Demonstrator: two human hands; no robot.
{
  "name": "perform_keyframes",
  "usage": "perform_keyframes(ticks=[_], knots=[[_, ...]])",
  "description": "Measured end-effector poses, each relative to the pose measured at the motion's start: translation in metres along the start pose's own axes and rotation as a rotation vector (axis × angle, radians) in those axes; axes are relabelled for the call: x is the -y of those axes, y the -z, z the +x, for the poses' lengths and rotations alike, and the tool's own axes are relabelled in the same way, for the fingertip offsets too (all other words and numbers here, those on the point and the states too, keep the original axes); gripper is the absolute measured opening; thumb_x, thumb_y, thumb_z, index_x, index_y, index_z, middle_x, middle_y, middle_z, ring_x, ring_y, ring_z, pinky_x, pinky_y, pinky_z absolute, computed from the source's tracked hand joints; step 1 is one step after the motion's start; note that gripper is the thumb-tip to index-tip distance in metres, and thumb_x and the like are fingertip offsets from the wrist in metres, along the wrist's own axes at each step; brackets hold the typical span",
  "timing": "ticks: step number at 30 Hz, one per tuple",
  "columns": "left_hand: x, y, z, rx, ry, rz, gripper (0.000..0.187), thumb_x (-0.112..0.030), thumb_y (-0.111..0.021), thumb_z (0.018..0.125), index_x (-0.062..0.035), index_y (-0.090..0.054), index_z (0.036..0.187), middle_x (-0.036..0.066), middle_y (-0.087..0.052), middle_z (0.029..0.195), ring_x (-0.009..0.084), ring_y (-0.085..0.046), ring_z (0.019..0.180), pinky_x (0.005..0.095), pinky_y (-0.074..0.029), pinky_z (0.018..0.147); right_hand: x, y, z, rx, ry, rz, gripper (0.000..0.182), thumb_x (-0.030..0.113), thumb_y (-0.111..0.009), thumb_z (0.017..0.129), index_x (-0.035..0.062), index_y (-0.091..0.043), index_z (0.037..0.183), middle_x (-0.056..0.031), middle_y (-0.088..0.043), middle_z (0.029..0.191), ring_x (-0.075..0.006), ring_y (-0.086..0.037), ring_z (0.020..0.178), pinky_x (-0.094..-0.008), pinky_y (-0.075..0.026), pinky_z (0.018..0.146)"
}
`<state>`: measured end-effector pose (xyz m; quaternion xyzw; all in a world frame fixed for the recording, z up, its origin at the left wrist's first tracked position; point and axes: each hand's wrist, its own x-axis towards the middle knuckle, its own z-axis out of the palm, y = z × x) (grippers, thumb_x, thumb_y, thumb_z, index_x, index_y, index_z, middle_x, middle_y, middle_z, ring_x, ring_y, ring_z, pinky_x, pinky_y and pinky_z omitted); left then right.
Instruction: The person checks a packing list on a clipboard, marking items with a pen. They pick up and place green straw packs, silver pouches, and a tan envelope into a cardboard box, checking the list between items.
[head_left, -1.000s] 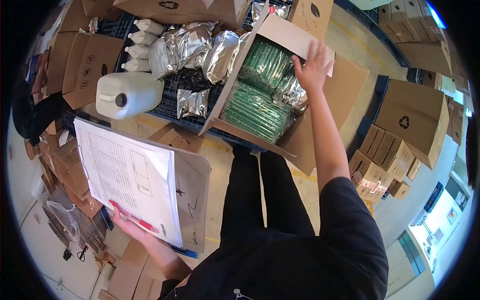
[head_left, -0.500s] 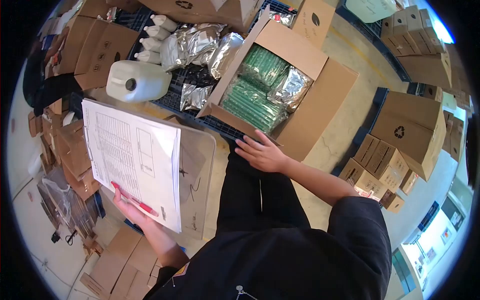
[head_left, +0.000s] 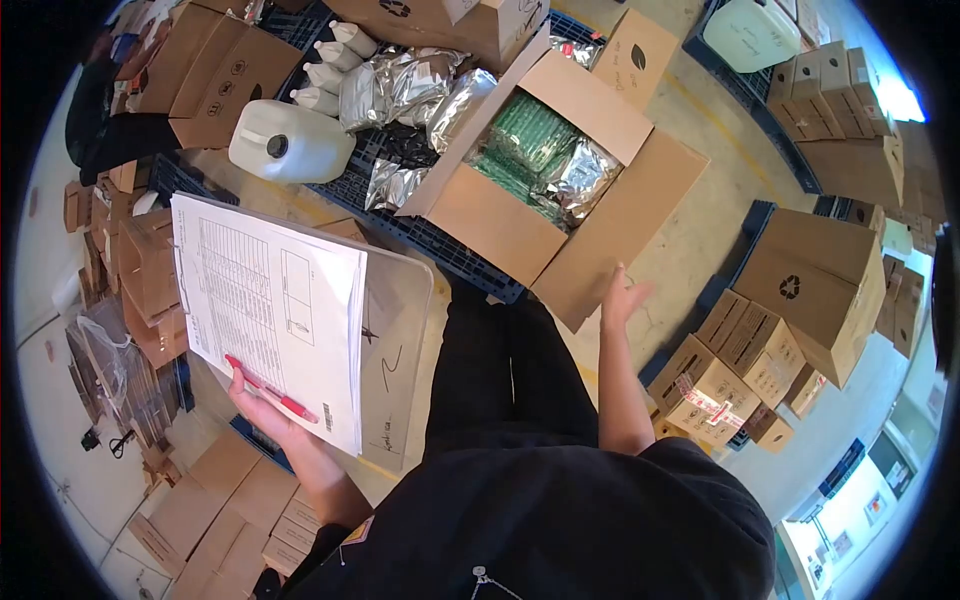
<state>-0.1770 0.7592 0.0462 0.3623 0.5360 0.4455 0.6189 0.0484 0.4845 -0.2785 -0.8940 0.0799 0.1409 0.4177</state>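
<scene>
My left hand [head_left: 266,412] grips the lower left edge of a clipboard [head_left: 398,300] with a stack of printed sheets [head_left: 270,300] on it. A red pen [head_left: 272,388] lies across the paper at that hand's fingers. My right hand [head_left: 622,298] is open, fingers apart, right at the outer edge of the long right flap of an open cardboard box [head_left: 505,222]. Inside the box are green items in clear plastic wrap [head_left: 532,135] and a silver foil pouch [head_left: 580,180]. The box's near flap now leans over part of the contents.
The box rests on a blue pallet [head_left: 470,268], with silver pouches [head_left: 415,85], white bottles [head_left: 325,75] and a white jerrycan [head_left: 290,142] beyond. Stacked cartons [head_left: 740,350] stand at right, flattened cardboard [head_left: 215,490] at lower left. A person in dark clothing [head_left: 120,120] is at upper left.
My right hand has moved from the box's near flap to the right flap. The near flap has swung up and inward, covering some green packs. My left hand keeps the clipboard.
</scene>
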Motion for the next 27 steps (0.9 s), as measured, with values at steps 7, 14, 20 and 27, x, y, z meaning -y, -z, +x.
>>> perform_keyframes(ticks=[7, 14, 20, 27], knots=[[0.009, 0.005, -0.011, -0.008, 0.008, -0.015, 0.053, -0.032, -0.045, 0.079, -0.0055, -0.035, 0.123, 0.012, -0.044, 0.120, 0.0269, -0.046, 0.107, 0.0378, -0.039, 0.088, 0.082, -0.111, -0.023, 0.562, 0.110, -0.554, 0.085, 0.049, -0.052, 0.075, 0.0071, -0.010, 0.136, -0.0102, -0.006, 0.142, -0.0259, -0.012, 0.130, -0.0501, -0.017, 0.101], [0.017, -0.017, -0.030, 0.014, 0.006, 0.054, 0.052, -0.030, -0.050, 0.077, -0.0033, -0.038, 0.120, 0.014, -0.047, 0.114, 0.0255, -0.048, 0.101, 0.0368, -0.041, 0.085, 0.084, -0.107, 0.027, 0.868, 0.523, -0.951, 0.074, 0.049, -0.051, 0.075, 0.0146, -0.022, 0.134, -0.0113, -0.022, 0.139, -0.0279, -0.024, 0.127, -0.0534, -0.026, 0.095], [0.027, -0.033, -0.053, 0.266, 0.087, 0.115, 0.043, -0.014, -0.059, 0.076, 0.0071, -0.046, 0.111, 0.014, -0.055, 0.102, 0.0202, -0.055, 0.089, 0.0291, -0.043, 0.080, 0.174, 0.072, 0.027, 0.507, 0.293, 0.708, 0.019, 0.019, -0.048, 0.085, 0.0035, -0.057, 0.089, -0.0037, -0.056, 0.075, -0.0084, -0.051, 0.070, -0.0213, -0.041, 0.063], [0.023, -0.076, -0.104, 0.530, 0.126, 0.099, 0.048, -0.013, -0.063, 0.074, 0.0061, -0.044, 0.114, 0.015, -0.052, 0.107, 0.0204, -0.050, 0.098, 0.0312, -0.038, 0.086, 0.278, 0.213, -0.113, 0.758, 0.745, 0.143, 0.016, 0.021, -0.059, 0.080, 0.0078, -0.056, 0.089, -0.0047, -0.058, 0.072, -0.0134, -0.055, 0.066, -0.0197, -0.041, 0.063]])
